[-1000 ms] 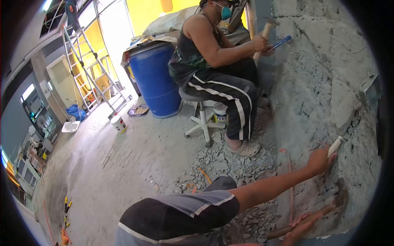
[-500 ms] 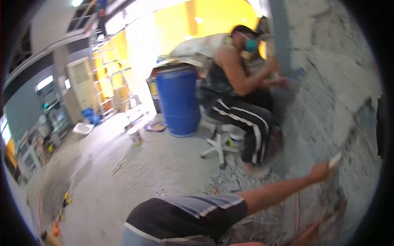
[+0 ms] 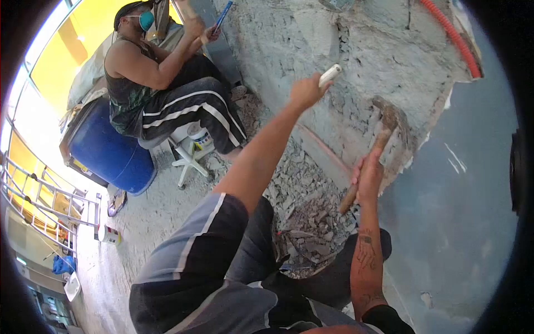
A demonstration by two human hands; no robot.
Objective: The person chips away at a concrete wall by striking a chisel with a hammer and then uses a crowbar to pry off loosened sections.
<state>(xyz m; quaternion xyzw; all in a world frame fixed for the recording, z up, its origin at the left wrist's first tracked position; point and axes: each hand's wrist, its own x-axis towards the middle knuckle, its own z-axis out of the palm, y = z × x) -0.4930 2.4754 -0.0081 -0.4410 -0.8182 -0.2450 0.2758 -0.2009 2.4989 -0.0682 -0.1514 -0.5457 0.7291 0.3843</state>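
Observation:
My left hand (image 3: 307, 92) is closed around a white, rod-like tool (image 3: 330, 76), held up close to the chipped wall (image 3: 306, 33). Only one blunt end of that tool shows; the rest is hidden in my fist. Lower and to the right, my right hand (image 3: 369, 179) grips the wooden handle of a hammer (image 3: 381, 140). Its dusty head is up in front of the rough masonry, apart from the white tool.
Broken rubble (image 3: 311, 222) lies along the wall's foot, below my arms. To the left a masked co-worker (image 3: 161, 72) sits on a wheeled stool (image 3: 186, 161), holding a blue tool (image 3: 223, 19). A blue barrel (image 3: 114, 147) stands behind. Red corrugated conduit (image 3: 450, 33) runs up the wall.
My view has swung right and down toward the wall, so the co-worker now appears at the upper left. The hammer in my right hand has come clearly into sight; my left hand still holds the white tool.

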